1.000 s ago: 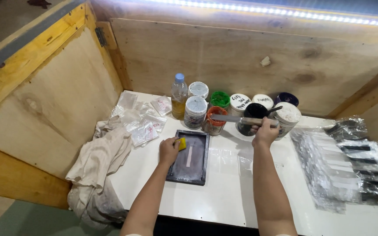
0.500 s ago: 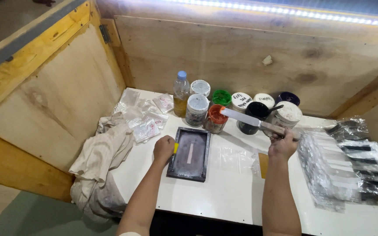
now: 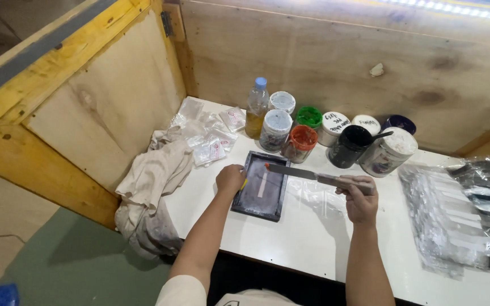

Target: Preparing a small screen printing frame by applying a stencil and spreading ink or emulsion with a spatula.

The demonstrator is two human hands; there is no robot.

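Note:
A small dark rectangular frame [image 3: 262,209] lies flat on the white table [image 3: 290,249]. My left hand [image 3: 231,178] rests on the frame's left edge and grips a small yellow thing against it. My right hand [image 3: 359,199] grips the handle of a long flat spatula [image 3: 299,173]. The blade reaches left over the frame, and its tip carries a dab of red-orange paint. An open tub of orange paint [image 3: 300,143] stands just behind the frame.
Several paint tubs stand in a row at the back, with an open black tub [image 3: 350,146] holding a stick and a bottle of yellow liquid [image 3: 256,107]. Small clear packets [image 3: 211,139] and a crumpled cloth [image 3: 154,181] lie left. Plastic-wrapped dark items [image 3: 472,215] lie right. Wooden walls enclose the table.
My right hand came back from the tubs with the spatula and swung its paint-tipped blade left over the frame. My left hand stayed on the frame's left edge.

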